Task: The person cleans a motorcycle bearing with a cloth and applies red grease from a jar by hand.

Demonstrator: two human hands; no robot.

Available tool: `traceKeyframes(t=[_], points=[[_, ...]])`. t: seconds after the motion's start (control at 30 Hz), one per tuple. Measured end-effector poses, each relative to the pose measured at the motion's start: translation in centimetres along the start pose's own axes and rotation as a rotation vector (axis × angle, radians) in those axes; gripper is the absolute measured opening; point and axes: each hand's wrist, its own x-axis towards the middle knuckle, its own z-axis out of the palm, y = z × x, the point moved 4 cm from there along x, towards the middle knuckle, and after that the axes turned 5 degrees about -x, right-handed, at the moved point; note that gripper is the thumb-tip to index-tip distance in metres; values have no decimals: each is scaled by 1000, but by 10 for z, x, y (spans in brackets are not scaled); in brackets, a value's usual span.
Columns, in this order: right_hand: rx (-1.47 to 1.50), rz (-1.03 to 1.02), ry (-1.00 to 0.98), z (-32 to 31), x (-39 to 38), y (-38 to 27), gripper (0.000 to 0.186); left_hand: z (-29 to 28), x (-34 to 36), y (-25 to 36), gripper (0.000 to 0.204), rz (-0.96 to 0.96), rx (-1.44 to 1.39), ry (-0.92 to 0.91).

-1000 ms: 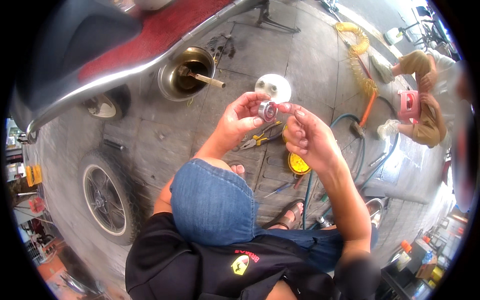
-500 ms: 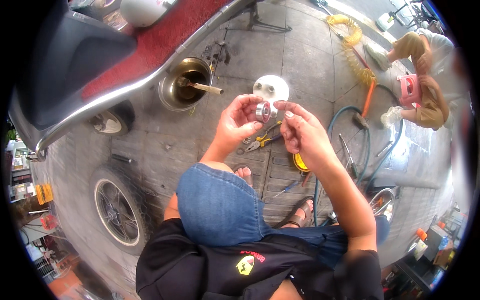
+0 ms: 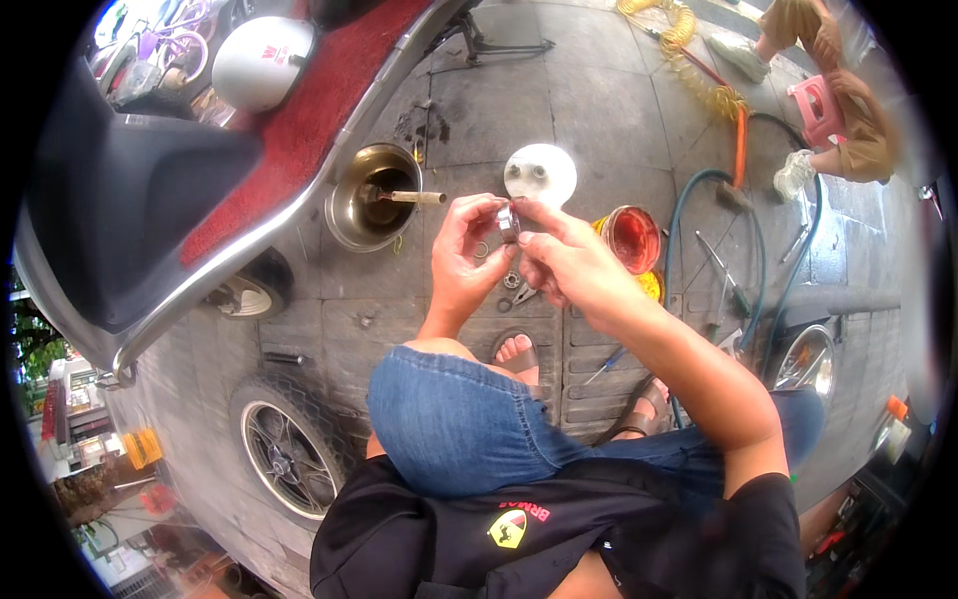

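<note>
A small steel ball bearing (image 3: 505, 226) is held up in front of me, turned nearly edge-on. My left hand (image 3: 463, 252) pinches it between thumb and fingers. From the other side my right hand (image 3: 577, 258) meets it, index finger and thumb against its face and the other fingers curled in. Dark smears mark my fingertips. On the ground beyond lies a white round disc (image 3: 540, 168) with small metal parts on it. Under my hands are a second bearing (image 3: 512, 282) and pliers (image 3: 524, 294), partly covered. An open tin of red grease (image 3: 633, 240) stands beside my right wrist.
A metal pot (image 3: 336, 222) with a wooden-handled brush (image 3: 413, 198) stands left, by a scooter's red footboard (image 3: 299, 125). A spoked wheel (image 3: 282, 454) lies near left. Right are a blue-green hose (image 3: 675, 232), a screwdriver (image 3: 736, 296) and a person beside a pink stool (image 3: 815, 110).
My right hand has closed in on the bearing, which it stood apart from before. The bearing has turned from showing its face to nearly edge-on. The grease tin has come into sight.
</note>
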Motion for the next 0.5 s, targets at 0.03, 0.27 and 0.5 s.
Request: traceKeyframes(t=[0.03,0.27,0.5], points=[[-7,-4,8,0,0,0,52,0,0,-1,47,-1,17,12],[-55,-41,-12,5,4,-1,48,-6,-2,-9,47,-101,-146,77],[-160,-159,24,-13,3,-3,39,0,-2,-11,46,-225,-681,131]])
